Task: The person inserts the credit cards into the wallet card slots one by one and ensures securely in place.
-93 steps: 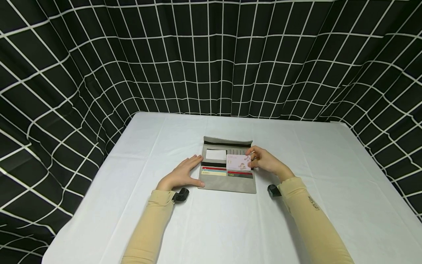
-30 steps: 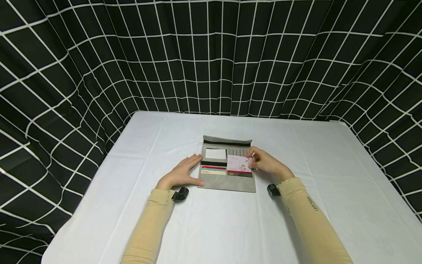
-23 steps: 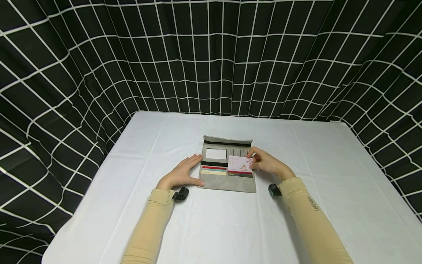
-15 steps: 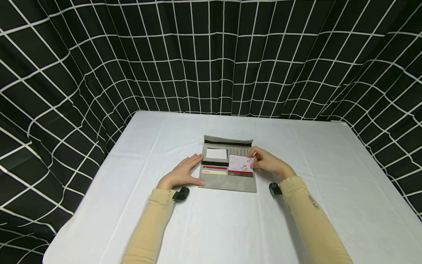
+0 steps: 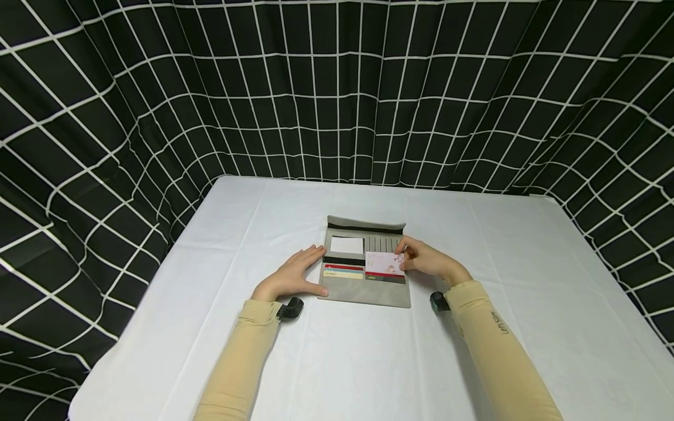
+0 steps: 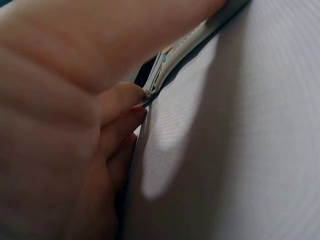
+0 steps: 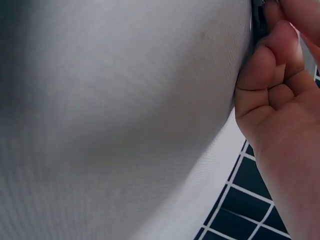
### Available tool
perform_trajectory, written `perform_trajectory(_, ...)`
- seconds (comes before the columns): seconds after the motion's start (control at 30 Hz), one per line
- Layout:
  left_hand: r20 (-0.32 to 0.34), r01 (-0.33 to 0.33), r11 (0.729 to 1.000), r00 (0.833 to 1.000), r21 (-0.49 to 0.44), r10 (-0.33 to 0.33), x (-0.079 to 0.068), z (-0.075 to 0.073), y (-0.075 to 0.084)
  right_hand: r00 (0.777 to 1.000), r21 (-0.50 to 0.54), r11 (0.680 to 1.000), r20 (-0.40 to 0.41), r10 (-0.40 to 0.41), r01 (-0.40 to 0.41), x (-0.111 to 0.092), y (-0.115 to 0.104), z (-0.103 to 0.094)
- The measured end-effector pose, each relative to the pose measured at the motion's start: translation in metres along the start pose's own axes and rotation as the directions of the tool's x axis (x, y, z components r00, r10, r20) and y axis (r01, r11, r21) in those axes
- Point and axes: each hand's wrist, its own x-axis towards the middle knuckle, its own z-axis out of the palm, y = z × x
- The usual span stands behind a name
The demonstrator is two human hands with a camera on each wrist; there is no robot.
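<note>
An unfolded grey wallet (image 5: 363,293) lies flat on the white table. Its left slots hold several cards (image 5: 343,273) with red, blue and cream edges, and a white card (image 5: 347,245) sits in the upper left pocket. My right hand (image 5: 427,259) pinches the right edge of a pink card (image 5: 383,262), whose lower edge is behind a red and dark card (image 5: 385,277) in the lower right slot. My left hand (image 5: 292,276) spreads along the wallet's left edge, thumb and fingertips touching it. In the right wrist view the right fingers (image 7: 255,70) are curled; the pink card is hidden there.
White cloth covers the table (image 5: 337,362) all around the wallet. A black curtain with white grid lines (image 5: 337,105) hangs behind and at both sides. The wallet's far flap (image 5: 365,223) stands slightly raised.
The pink card has shifted slightly right and moved down a little with my right hand, so less of it shows above the lower right slot. My left hand has stayed at the wallet's left edge.
</note>
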Motion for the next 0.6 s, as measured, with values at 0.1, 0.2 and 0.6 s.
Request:
perform_trajectory(0.1, 0.001, 0.008, 1.0, 1.0, -0.001, -0.008, 0.0, 0.001, -0.001, 1.0, -0.046, 0.999, -0.002, 0.005, -0.005, 0.0, 0.001, 0.001)
perform_trajectory(0.2, 0.002, 0.011, 1.0, 1.0, 0.003, -0.011, 0.0, 0.001, -0.001, 1.0, -0.071, 0.997, 0.0, 0.022, -0.022, -0.001, 0.001, 0.002)
perform_trajectory(0.6, -0.004, -0.006, 1.0, 1.0, 0.006, 0.006, 0.0, 0.0, 0.0, 0.988, -0.033, 0.995, 0.118, 0.102, -0.099, -0.011, -0.003, 0.004)
